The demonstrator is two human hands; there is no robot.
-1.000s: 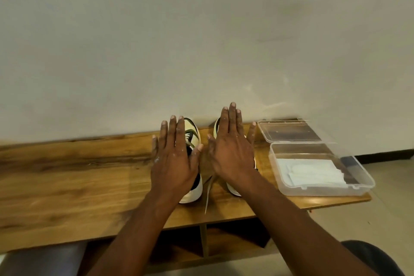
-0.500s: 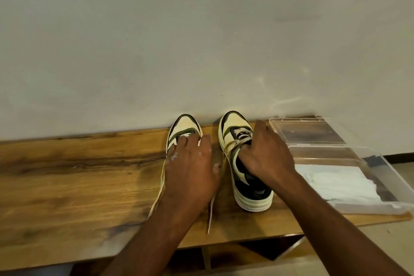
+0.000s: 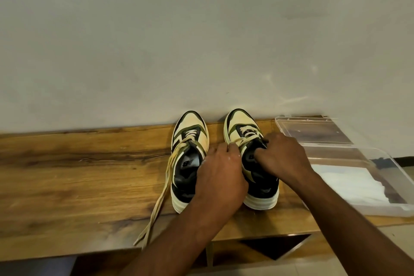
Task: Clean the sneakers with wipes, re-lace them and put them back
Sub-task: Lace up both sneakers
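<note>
- Two sneakers stand side by side, toes to the wall, on the wooden bench (image 3: 67, 177) in your head view: the left sneaker (image 3: 190, 141) and the right sneaker (image 3: 244, 127).
- You are, by my reading, at the lace step, with no wipe in either hand; the wiping looks not yet begun, and re-lacing and putting back are left.
- Your left hand (image 3: 220, 172) is curled at the inner side of the right sneaker and appears to pinch a strand of its lace (image 3: 240, 140).
- Your right hand (image 3: 283, 155) is curled over that sneaker's tongue, seemingly gripping the lace or collar there; the fingertips are hidden, so you cannot be sure which.
- The left sneaker's lace (image 3: 165, 188) is undone and trails to the bench's front edge.
- Beside the right sneaker, the clear plastic box (image 3: 394, 163) sits open with white wipes (image 3: 349, 184) inside, untouched.
- Hard to judge: how clean the uppers are, how many eyelets are threaded, and the box's right end, which is cut off.
- Under the bench, the shelf openings are dark.
</note>
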